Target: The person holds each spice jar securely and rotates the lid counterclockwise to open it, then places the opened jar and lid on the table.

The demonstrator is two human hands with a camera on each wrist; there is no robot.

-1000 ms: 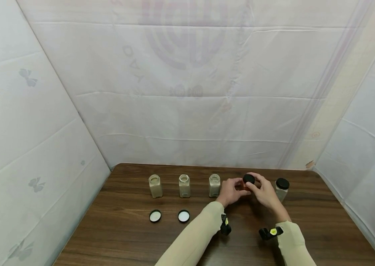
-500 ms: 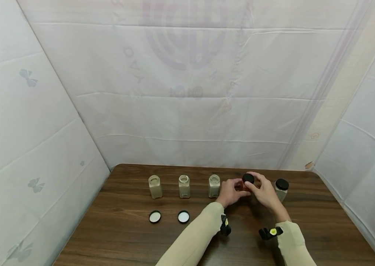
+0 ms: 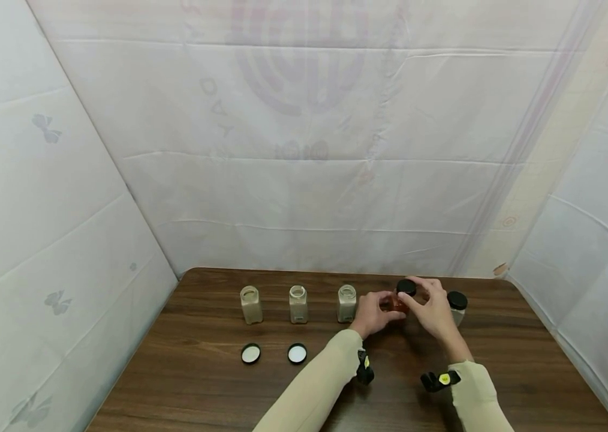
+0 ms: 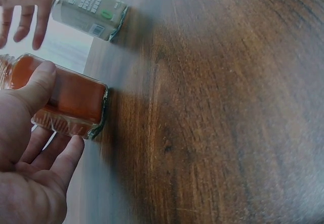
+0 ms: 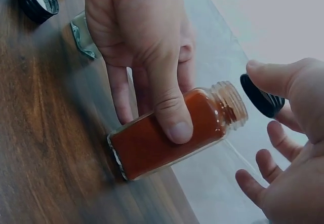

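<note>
My left hand (image 3: 373, 313) grips a square glass spice jar (image 5: 167, 138) filled with orange-red powder, thumb on one face and fingers on the opposite side. Its threaded mouth is bare in the right wrist view. Just off that mouth, my right hand (image 3: 435, 309) pinches a black screw lid (image 5: 262, 96) between thumb and fingers, with a gap between lid and threads. The jar's base is at the table top. Beside my right hand stands a capped jar (image 3: 457, 307) of pale powder, whose label reads black pepper in the left wrist view.
To the left stand several uncapped jars of pale powder in a row: a far-left jar (image 3: 252, 306), a middle jar (image 3: 298, 305) and a near jar (image 3: 346, 304). Two black lids lie upturned in front, a left lid (image 3: 250, 354) and a right lid (image 3: 297, 354). White cloth walls (image 3: 304, 198) enclose the wooden table (image 3: 201, 384).
The black lid has come off the orange-red jar. My right hand has moved slightly up and right with it, while my left hand keeps its grip on the jar.
</note>
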